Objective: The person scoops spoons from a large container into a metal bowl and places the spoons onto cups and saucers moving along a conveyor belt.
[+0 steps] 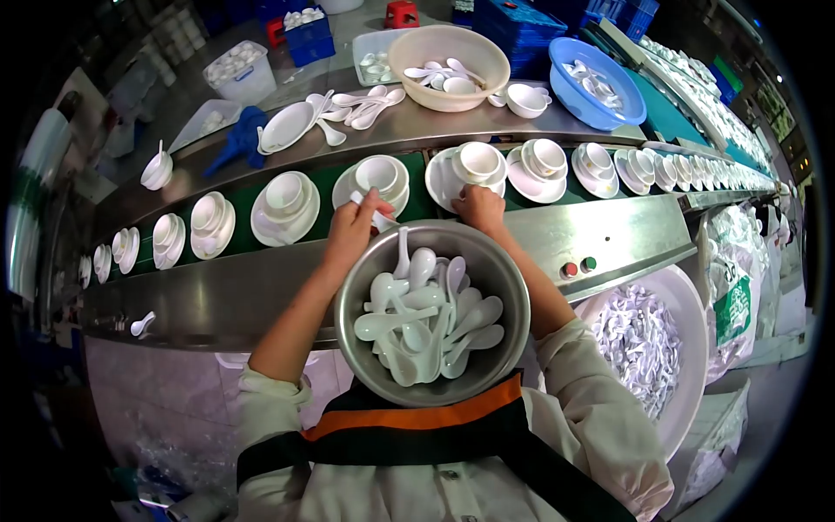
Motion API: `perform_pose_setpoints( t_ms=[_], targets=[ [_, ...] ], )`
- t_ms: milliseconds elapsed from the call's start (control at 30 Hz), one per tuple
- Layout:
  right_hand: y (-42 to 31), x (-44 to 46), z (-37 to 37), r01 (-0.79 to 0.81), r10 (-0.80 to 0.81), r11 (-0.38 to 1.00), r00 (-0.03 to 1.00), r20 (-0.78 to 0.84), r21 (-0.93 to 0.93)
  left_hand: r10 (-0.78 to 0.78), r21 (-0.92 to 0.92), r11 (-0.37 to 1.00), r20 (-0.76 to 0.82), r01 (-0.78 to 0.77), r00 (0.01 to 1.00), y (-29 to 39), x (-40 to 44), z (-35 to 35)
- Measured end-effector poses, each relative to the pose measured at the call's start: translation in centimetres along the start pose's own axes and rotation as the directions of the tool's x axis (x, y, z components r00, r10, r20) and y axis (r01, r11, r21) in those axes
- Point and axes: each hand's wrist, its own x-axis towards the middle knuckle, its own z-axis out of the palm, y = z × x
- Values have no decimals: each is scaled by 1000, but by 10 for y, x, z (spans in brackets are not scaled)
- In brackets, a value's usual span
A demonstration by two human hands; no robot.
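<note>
My left hand (pixel 351 228) is closed on a white spoon (pixel 377 215), beside a stack of saucer and bowls (pixel 377 178) on the green conveyor belt. My right hand (pixel 480 209) is curled closed at the front edge of another dish stack (pixel 448 177); whatever its fingers hold is hidden. Between my forearms, against my body, sits a steel bowl (pixel 347 326) heaped with white spoons (pixel 477 317). Along the green belt (pixel 330 189), several similar stacks of plates and bowls stand in a row to both sides.
Beyond the belt, a steel ledge carries loose spoons (pixel 370 105), a beige basin (pixel 448 50) and a blue basin (pixel 598 113). A single spoon (pixel 143 324) lies on the near ledge at left. A large tub (pixel 694 348) of small wrapped pieces stands at right, below two push buttons (pixel 579 266).
</note>
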Motion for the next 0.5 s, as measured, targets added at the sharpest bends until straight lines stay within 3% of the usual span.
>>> perform_pose_setpoints(
  t_ms=[67,133,200,267,333,367,400,433,467,500],
  targets=[
    [-2,3,4,15,-14,998,1000,-22,59,24,-78,997,-69,-29,997,1,2,4],
    [-3,3,-13,25,-125,868,978,170,496,-65,-137,989,-57,57,996,-5,12,2],
    [7,3,-34,-248,-152,632,889,431,734,-99,-201,976,-72,82,993,-16,30,1],
    [30,9,-57,-241,-276,541,854,440,806,-157,-248,958,-43,142,987,-33,55,1],
    [68,27,-80,-155,-281,381,920,274,911,-206,-218,955,-5,200,979,-44,80,8],
    [75,33,-108,20,-237,526,964,124,850,-226,-246,941,51,231,973,-50,91,13],
    [81,42,-119,-24,-159,-4,987,23,1000,-245,-271,925,106,265,964,-56,99,17],
    [77,49,-152,-58,-46,-120,998,53,991,-298,-121,943,119,311,947,-60,106,17],
    [65,44,-176,-96,100,-322,986,134,942,-346,35,938,123,345,930,-62,112,16],
    [62,41,-176,-9,128,-184,991,33,983,-356,112,932,103,345,929,-58,113,12]
  ],
)
